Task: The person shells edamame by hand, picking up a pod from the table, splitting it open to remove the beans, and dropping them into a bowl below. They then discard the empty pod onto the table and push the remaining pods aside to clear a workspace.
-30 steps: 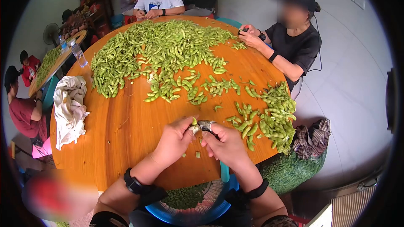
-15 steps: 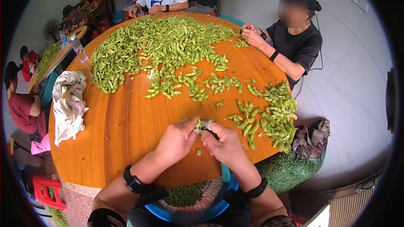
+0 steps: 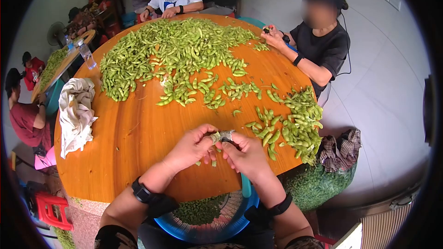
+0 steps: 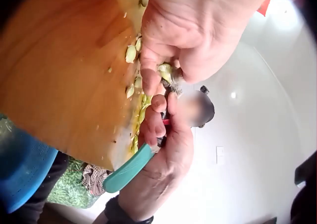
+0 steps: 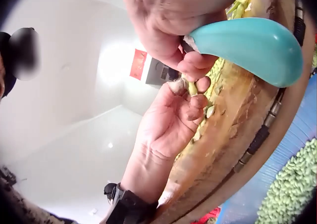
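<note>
Over the near part of the round wooden table (image 3: 124, 170), my two hands meet at the fingertips. My left hand (image 3: 187, 151) pinches a green soybean pod (image 5: 192, 89) between thumb and fingers, mostly covered in the head view. My right hand (image 3: 248, 156) grips a tool whose curved teal handle (image 5: 247, 46) sticks out below the palm. The tool's grey front end (image 3: 226, 135) lies against the left fingertips, right at the pod; the rest of it is hidden in the fist. Small pod pieces (image 4: 131, 54) lie on the table near the fingers.
A large heap of pods (image 3: 180, 50) covers the table's far side; a smaller pile (image 3: 302, 127) sits right. A blue basin (image 3: 162, 229) of shelled beans (image 5: 292, 184) is below the near edge. White cloth (image 3: 76, 115) lies left. One person (image 3: 323, 46) sits at right, another (image 3: 173, 0) across.
The green pod tip that stood up between the fingertips now shows less. Both hands have shifted slightly left, and lower left fingers now show beneath the left hand. The right hand keeps its grip.
</note>
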Tool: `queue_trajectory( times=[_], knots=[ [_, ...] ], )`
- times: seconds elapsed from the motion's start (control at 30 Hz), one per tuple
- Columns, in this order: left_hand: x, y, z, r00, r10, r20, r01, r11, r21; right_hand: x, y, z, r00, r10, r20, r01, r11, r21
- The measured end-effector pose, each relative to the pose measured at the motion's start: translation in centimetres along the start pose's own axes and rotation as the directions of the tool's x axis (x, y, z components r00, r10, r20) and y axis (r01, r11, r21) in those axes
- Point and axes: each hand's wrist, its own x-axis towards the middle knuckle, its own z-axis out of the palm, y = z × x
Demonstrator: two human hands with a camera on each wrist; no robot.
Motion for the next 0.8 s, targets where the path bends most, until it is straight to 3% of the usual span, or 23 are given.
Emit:
queue_trajectory(
  times=[0.13, 0.23, 0.33, 0.4, 0.43, 0.47, 0.53, 0.67, 0.73, 0.8],
  knots=[
    [0.3, -0.5, 0.6, 0.998, 0.042, -0.056, -0.033, 0.989, 0.147, 0.0, 0.9, 0.5, 0.977, -0.206, -0.052, 0.198, 0.972, -0.131],
    [0.5, -1.2, 0.6, 0.994, 0.069, -0.081, -0.063, 0.995, 0.082, -0.1, 1.2, 0.3, 0.98, -0.195, -0.047, 0.19, 0.977, -0.093],
    [-0.2, -0.9, 0.6, 0.983, 0.166, -0.075, -0.142, 0.958, 0.248, -0.5, 1.0, -0.3, 0.974, -0.183, -0.133, 0.166, 0.978, -0.127],
    [-1.0, -1.4, 0.3, 0.917, 0.395, -0.055, -0.233, 0.644, 0.729, -1.1, 0.1, -1.8, 0.952, -0.189, -0.242, 0.161, 0.978, -0.129],
    [-1.4, -1.2, 0.4, 0.919, 0.391, -0.045, -0.206, 0.575, 0.792, -0.2, 1.4, -3.3, 0.911, -0.338, -0.238, 0.261, 0.917, -0.301],
    [-1.8, -0.3, 0.6, 0.917, 0.397, -0.043, -0.209, 0.569, 0.795, -0.3, 2.3, -4.9, 0.886, -0.379, -0.268, 0.266, 0.887, -0.378],
    [-2.9, 2.2, 1.4, 0.927, 0.37, 0.062, -0.174, 0.277, 0.945, -0.8, 2.2, -7.7, 0.877, -0.393, -0.276, 0.195, 0.817, -0.542],
    [1.2, 4.1, 0.8, 0.912, 0.409, -0.039, -0.047, 0.198, 0.979, -1.4, 2.2, -9.7, 0.858, -0.42, -0.297, 0.161, 0.767, -0.621],
    [5.6, 3.5, -0.3, 0.864, 0.48, -0.149, -0.046, 0.372, 0.927, -1.6, 1.8, -9.1, 0.848, -0.437, -0.299, 0.221, 0.805, -0.551],
    [9.1, 3.0, -1.0, 0.871, 0.469, -0.148, -0.023, 0.339, 0.94, -1.9, 1.1, -8.5, 0.835, -0.462, -0.298, 0.243, 0.796, -0.555]
  ],
)
